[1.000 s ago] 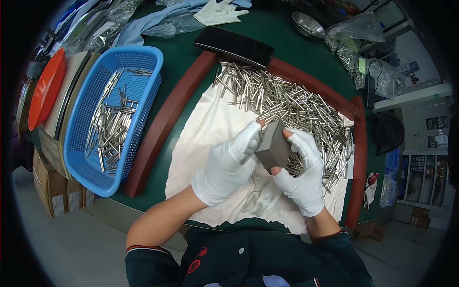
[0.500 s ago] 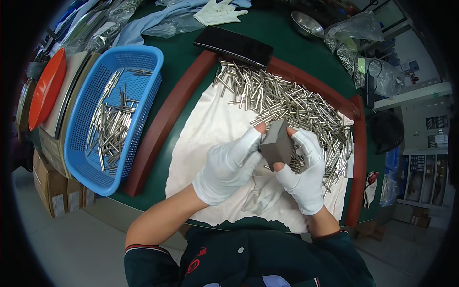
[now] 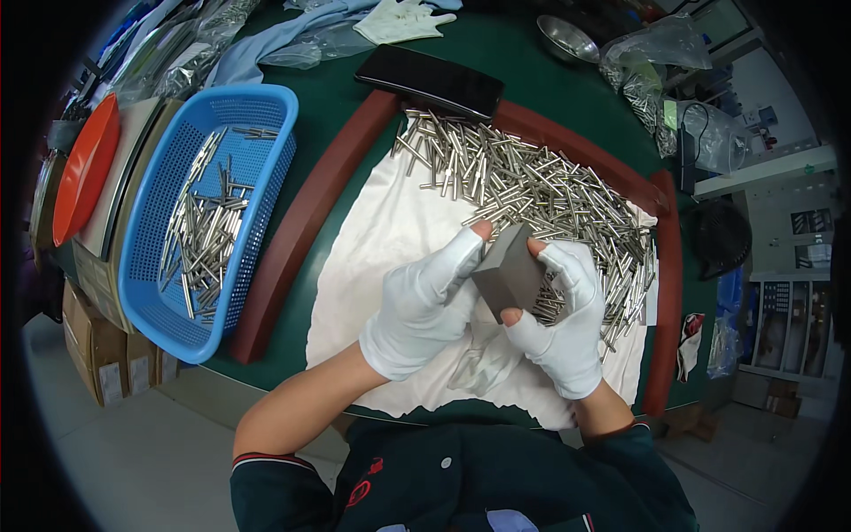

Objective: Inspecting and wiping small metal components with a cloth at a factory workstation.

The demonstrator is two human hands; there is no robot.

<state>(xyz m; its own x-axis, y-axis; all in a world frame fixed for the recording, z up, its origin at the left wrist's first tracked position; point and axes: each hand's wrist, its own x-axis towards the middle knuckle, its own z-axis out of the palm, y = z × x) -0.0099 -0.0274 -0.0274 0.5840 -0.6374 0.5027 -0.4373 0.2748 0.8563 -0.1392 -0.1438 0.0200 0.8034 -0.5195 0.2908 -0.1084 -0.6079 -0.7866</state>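
Observation:
A dark grey rectangular block [image 3: 511, 277], smooth and sharp-edged, is held tilted above the cloth between my hands. My right hand [image 3: 567, 306], in a white glove with bare fingertips, grips it with the thumb at its lower edge and a finger at its upper right. My left hand [image 3: 425, 301], gloved the same way, closes against its left side; the thumb tip stands by the upper left edge and the other fingertips are hidden. Just beyond the block, many loose short metal rods [image 3: 523, 182] lie heaped on the whitish cloth [image 3: 368, 235].
Brown-red bars [image 3: 310, 226] frame the cloth on the green table. A black phone-like slab [image 3: 432, 82] rests across the far bars. Left stands a blue basket [image 3: 288, 168] holding more rods, beside a red dish [image 3: 86, 168]. A metal bowl [image 3: 567, 40] and white glove [image 3: 406, 19] lie far back.
The block has turned slightly between my hands, showing more of its left and front faces. My left thumb has shifted a little up and off its edge.

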